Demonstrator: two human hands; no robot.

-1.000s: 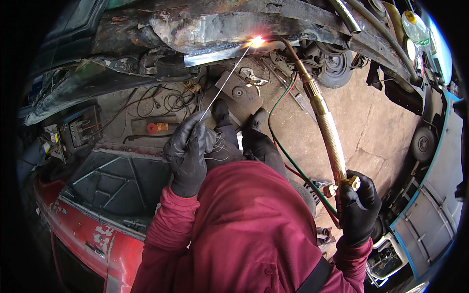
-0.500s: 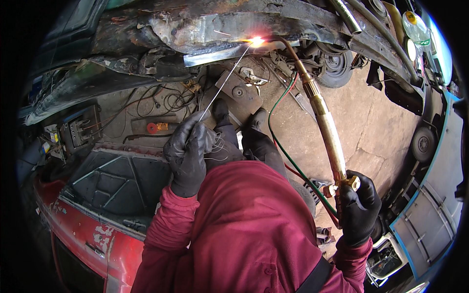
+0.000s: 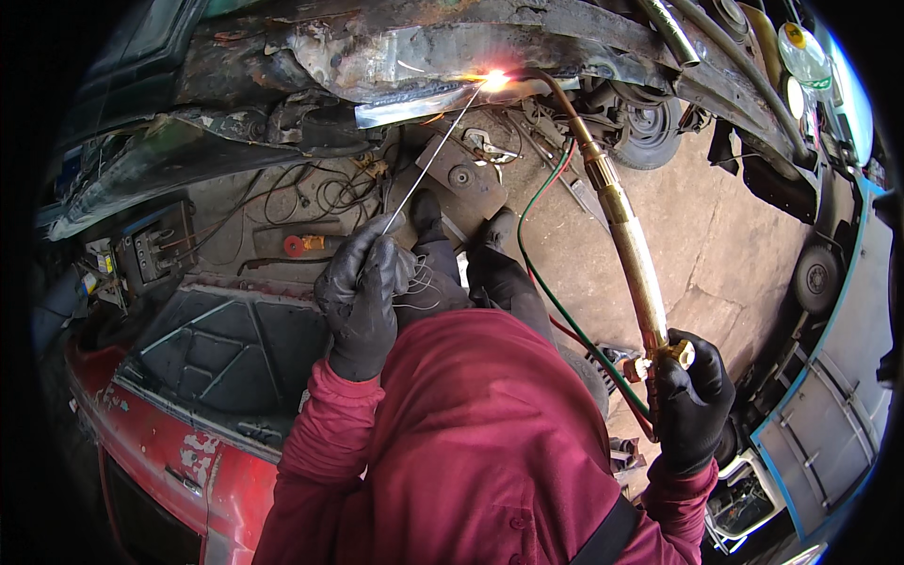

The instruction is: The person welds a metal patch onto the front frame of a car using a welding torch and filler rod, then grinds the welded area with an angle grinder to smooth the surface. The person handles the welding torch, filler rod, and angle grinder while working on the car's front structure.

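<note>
My left hand (image 3: pixel 365 299), in a black glove, is closed on a thin filler rod (image 3: pixel 431 156) whose far tip reaches the bright glow. Loose ends of wire curl out below its fingers. In a black glove too, my right hand (image 3: pixel 692 403) grips the valve end of a brass gas welding torch (image 3: pixel 633 250). The torch's bent neck points left, its tip lost in the glare on the car's underbody (image 3: pixel 395 58). Under the glow sits a bright sheet-metal strip (image 3: pixel 405 110) along the panel's edge. Green and red hoses (image 3: pixel 556 299) run from the torch handle.
On the floor are an orange angle grinder (image 3: pixel 303 246), coiled cables (image 3: pixel 344 195) and a metal block (image 3: pixel 461 177) by my feet. A red car (image 3: pixel 226 499) with a dark panel stands at left. A wheel (image 3: pixel 650 132) is beyond the torch; a blue-edged panel (image 3: pixel 829 414) leans right.
Both hands, the rod and the torch hold nearly the same place. The glow stays at the same spot on the metal, with small orange sparks now below it.
</note>
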